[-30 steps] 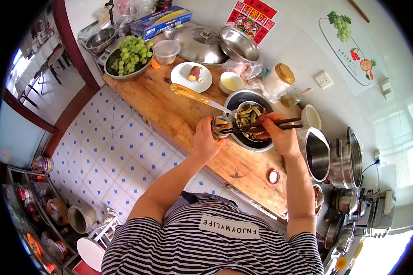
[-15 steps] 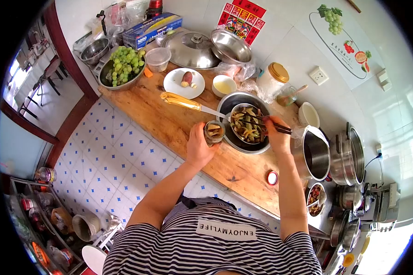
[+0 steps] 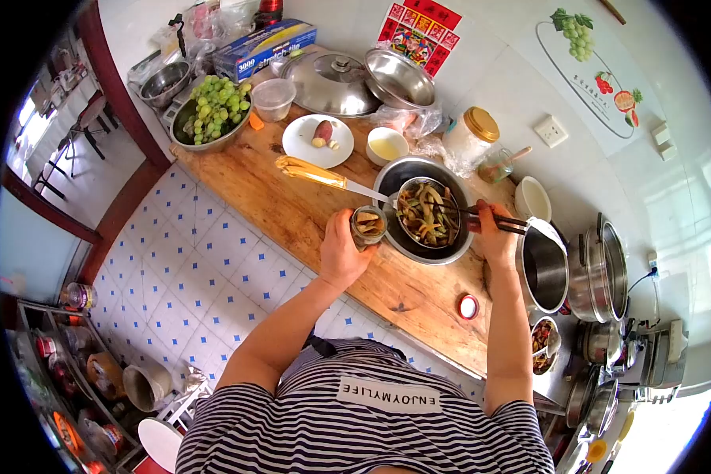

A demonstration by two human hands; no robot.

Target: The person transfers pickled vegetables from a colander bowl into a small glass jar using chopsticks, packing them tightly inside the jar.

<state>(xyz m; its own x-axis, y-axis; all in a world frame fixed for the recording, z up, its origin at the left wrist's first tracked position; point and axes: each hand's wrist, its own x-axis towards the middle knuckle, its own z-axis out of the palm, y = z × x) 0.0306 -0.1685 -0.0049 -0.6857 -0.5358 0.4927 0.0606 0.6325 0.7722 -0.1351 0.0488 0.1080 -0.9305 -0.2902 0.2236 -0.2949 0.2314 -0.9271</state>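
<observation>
The left hand (image 3: 345,253) is closed around a small glass jar (image 3: 368,226), its mouth facing up and pale strips showing inside. The right hand (image 3: 494,233) grips a pair of dark chopsticks (image 3: 502,220) over the right side of a steel basin (image 3: 460,194), their tips among the brownish-green strips (image 3: 426,217) in a round ladle (image 3: 404,224). The two hands are apart, the basin between them, and the jar is just beside its left rim. The ladle sits inside the basin, its yellow-patterned handle (image 3: 312,172) reaching out to the left over the wooden counter (image 3: 292,197).

Nearer the body, a small red-rimmed lid (image 3: 468,306) lies on the wood. Beyond the handle are a white plate (image 3: 299,141) with a reddish, oblong piece of food (image 3: 324,130) and small pale pieces, and a white bowl (image 3: 386,147) of yellowish contents. Farther out come a lidded plastic tub (image 3: 273,99), a bowl of green grapes (image 3: 217,110), a domed steel lid (image 3: 324,87) and a gold-capped jar (image 3: 474,136). To the right, a tall steel pot (image 3: 543,272) stands near the right forearm
</observation>
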